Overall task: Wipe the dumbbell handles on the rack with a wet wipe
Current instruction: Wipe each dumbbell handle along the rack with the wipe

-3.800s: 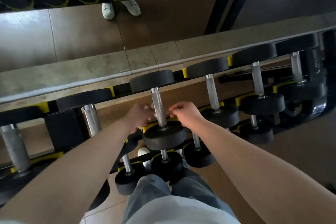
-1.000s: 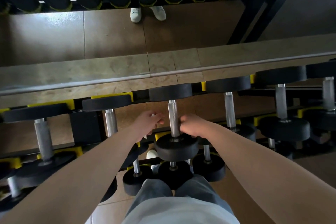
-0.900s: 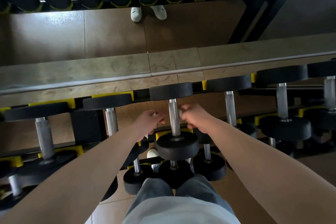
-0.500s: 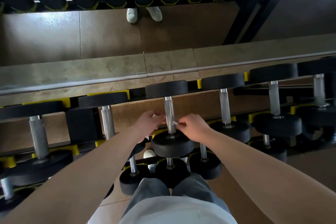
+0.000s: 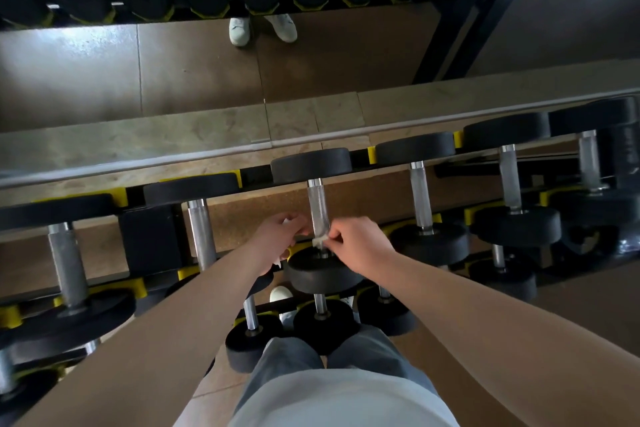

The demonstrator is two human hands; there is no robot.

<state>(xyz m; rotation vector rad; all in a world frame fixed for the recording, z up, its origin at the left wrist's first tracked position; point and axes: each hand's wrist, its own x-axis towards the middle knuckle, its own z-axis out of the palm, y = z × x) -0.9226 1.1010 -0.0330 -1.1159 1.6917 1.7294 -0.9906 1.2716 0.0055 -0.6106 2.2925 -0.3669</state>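
A black dumbbell with a knurled steel handle [image 5: 318, 208] lies on the top tier of the rack [image 5: 370, 154], straight ahead of me. A white wet wipe [image 5: 319, 241] is wrapped round the near end of that handle, just above the front weight [image 5: 322, 274]. My right hand [image 5: 360, 243] pinches the wipe from the right. My left hand [image 5: 277, 239] holds the wipe's other end from the left, and a white scrap shows under its palm. Both hands flank the handle.
More dumbbells lie on the same tier to the left [image 5: 201, 232] and right [image 5: 420, 198], with smaller ones on lower tiers [image 5: 320, 322]. A mirror behind the rack reflects white shoes [image 5: 263, 28] and other dumbbells. My legs stand close to the rack.
Both hands have slid the wipe back and forth along the handle; it now sits at the near end by the front weight. The view shifted slightly.
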